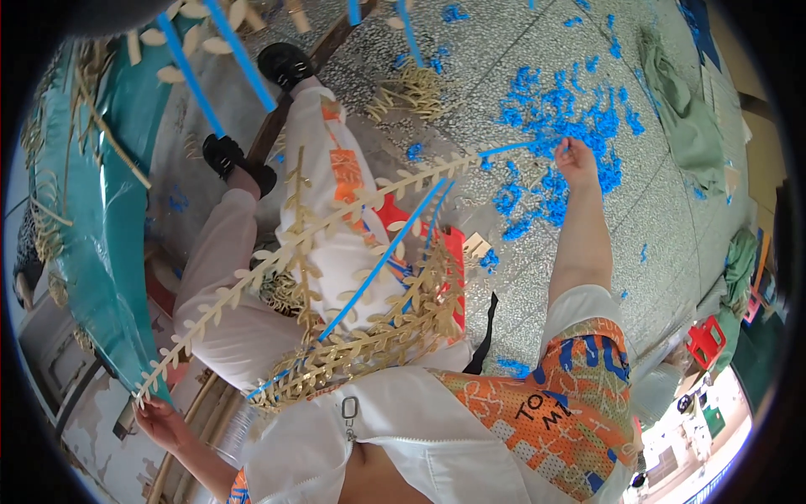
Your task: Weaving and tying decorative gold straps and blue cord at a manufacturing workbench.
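The person sits with the legs stretched out, and a long golden leaf garland (302, 239) runs across the whole scene. Its long axis goes diagonally, from the lower left of the view to the upper right. The left hand (159, 420) is at the lower left end. Its fingers close around that end of the garland, near the edge of a teal plastic sheet (101, 252). The right hand (575, 160) is stretched far forward at the upper right. Its fingers are pinched together on the end of a thin blue plastic strip (512, 149), which meets the garland's other tip just beside this hand. So the garland lies between the two hands, with one end pointing to each, and the right hand is the one nearer to the loose material on the floor.

That material is a scatter of small blue plastic pieces (562, 109), spread on the grey speckled floor (672, 235) directly under and around the right hand. A second blue strip (378, 269) runs almost parallel to the garland, lower, over the white trousers. A bundle of more golden leaf garlands (378, 344) rests on the lap. A small pile of pale leaf pieces (411, 92) lies further away on the floor.
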Motion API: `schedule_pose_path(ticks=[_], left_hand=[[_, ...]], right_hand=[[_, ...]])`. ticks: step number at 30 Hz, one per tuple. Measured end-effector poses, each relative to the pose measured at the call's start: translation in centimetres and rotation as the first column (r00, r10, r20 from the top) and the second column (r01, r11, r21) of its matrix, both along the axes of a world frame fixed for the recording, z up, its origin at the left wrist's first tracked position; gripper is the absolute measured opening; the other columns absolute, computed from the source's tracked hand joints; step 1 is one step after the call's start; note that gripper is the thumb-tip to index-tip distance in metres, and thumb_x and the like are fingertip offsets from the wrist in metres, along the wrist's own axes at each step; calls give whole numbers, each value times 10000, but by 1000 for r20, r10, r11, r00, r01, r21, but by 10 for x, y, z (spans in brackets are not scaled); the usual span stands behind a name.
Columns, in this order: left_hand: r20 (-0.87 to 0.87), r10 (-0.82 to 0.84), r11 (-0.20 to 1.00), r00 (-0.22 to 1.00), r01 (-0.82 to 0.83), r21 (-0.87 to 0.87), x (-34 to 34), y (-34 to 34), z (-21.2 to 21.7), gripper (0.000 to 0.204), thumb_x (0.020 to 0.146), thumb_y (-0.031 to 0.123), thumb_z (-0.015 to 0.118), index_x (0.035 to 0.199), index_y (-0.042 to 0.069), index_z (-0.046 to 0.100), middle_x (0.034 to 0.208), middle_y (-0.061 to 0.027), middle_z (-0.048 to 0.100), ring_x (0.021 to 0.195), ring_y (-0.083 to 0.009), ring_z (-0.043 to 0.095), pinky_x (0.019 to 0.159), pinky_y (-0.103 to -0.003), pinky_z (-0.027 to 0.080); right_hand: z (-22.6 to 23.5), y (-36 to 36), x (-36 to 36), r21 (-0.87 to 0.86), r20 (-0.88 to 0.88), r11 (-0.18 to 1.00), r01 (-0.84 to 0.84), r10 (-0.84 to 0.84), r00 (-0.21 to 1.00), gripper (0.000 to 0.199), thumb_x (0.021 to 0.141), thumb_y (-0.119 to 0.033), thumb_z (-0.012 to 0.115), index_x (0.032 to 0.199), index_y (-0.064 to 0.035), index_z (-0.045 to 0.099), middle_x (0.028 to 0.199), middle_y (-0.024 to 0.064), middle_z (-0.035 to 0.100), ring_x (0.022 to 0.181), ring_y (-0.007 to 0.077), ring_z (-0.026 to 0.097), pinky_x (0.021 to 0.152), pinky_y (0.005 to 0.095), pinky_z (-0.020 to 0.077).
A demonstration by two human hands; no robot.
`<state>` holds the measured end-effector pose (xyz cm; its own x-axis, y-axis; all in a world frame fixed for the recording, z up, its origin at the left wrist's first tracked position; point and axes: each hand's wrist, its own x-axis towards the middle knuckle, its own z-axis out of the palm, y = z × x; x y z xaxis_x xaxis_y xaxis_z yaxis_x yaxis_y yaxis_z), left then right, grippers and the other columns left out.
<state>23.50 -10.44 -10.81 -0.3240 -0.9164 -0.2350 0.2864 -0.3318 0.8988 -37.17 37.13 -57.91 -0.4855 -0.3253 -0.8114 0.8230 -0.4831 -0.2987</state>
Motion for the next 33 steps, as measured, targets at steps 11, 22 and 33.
schedule_pose_path(ticks=[11,22,33], left_hand=[[-117,-80,985,990,96,142,-13,-21,-9,69,824,-29,415,815,-89,449,788,-106,495,817,-200,516,916,-336,429],[319,258,966,912,-245,-80,-101,37,-27,168,830,198,502,755,48,498,718,-77,567,668,-183,582,541,-274,482],[52,-76,962,996,87,-261,-143,91,15,202,855,115,435,720,-13,514,769,-137,579,748,-246,605,672,-368,527]], right_hand=[[65,142,-26,449,-222,751,484,-430,875,363,830,-103,414,1173,-17,331,1195,142,430,1080,301,444,870,483,356],[45,236,0,938,280,-233,-258,945,166,595,692,-155,593,1231,-31,374,1131,145,510,1008,271,502,841,367,410],[395,-244,155,433,-646,897,-90,239,-725,417,659,-116,667,1042,-9,544,1029,138,560,928,285,527,815,343,404]])
